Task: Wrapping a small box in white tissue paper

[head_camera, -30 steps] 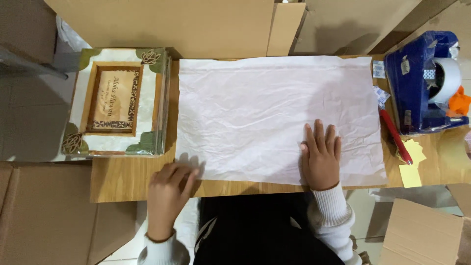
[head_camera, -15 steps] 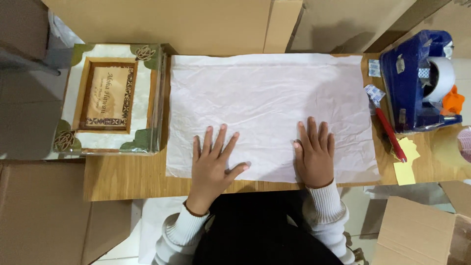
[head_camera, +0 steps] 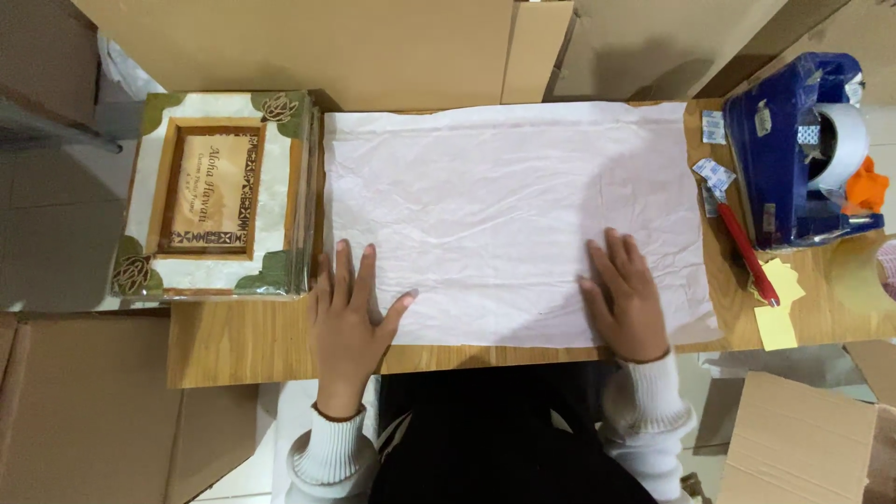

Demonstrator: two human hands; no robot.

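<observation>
A large sheet of crinkled white tissue paper [head_camera: 504,205] lies flat across a narrow wooden table [head_camera: 252,345]. My left hand [head_camera: 350,317] rests palm down, fingers spread, on the sheet's near left corner, right beside the frames. My right hand [head_camera: 625,299] presses flat on the sheet's near right part. Neither hand holds anything. A stack of wooden picture frames [head_camera: 219,191] with green corner ornaments, wrapped in clear plastic, sits at the table's left end, touching the paper's left edge.
A blue tape dispenser [head_camera: 793,154] with a white tape roll stands at the right end. A red pen [head_camera: 745,252] and yellow sticky notes [head_camera: 777,303] lie beside it. Cardboard boxes [head_camera: 373,47] surround the table at the back, left and near right.
My left hand came up from the table's front edge onto the paper, then slid left to its near left corner. My right hand stayed flat on the sheet.
</observation>
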